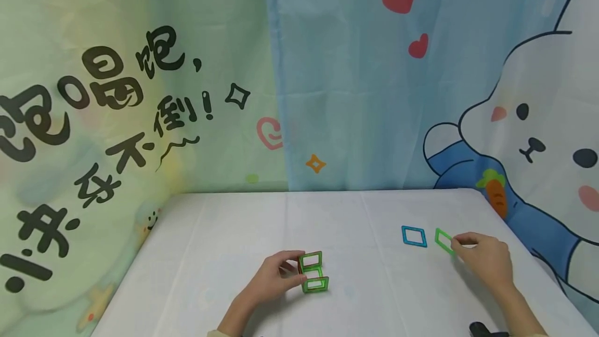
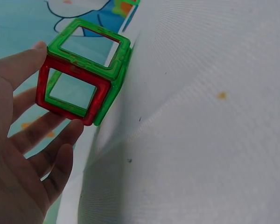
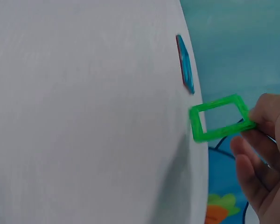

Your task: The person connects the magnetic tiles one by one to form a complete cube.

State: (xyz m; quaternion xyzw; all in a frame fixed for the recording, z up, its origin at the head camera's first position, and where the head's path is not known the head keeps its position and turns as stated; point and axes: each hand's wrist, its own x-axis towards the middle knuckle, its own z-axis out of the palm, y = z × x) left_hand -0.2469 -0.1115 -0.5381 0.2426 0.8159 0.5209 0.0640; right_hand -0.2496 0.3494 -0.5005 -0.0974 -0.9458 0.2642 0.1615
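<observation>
My left hand (image 1: 279,274) holds a small structure of square magnetic tiles (image 1: 313,284) between thumb and fingers, near the front middle of the table. In the left wrist view the structure shows green frames (image 2: 114,70) joined to a red frame (image 2: 43,88), all hollow in the middle. At the right, my right hand (image 1: 486,258) pinches a single green magnetic tile (image 3: 196,127) by one edge, raised above the tabletop. A blue magnetic tile (image 1: 414,245) lies flat on the table, left of the green one and apart from it.
A white cloth covers the table (image 1: 224,222). Behind it hangs a printed curtain (image 1: 337,134) with a bear, hearts and lettering. A black object (image 1: 486,329) lies at the front edge near my right forearm.
</observation>
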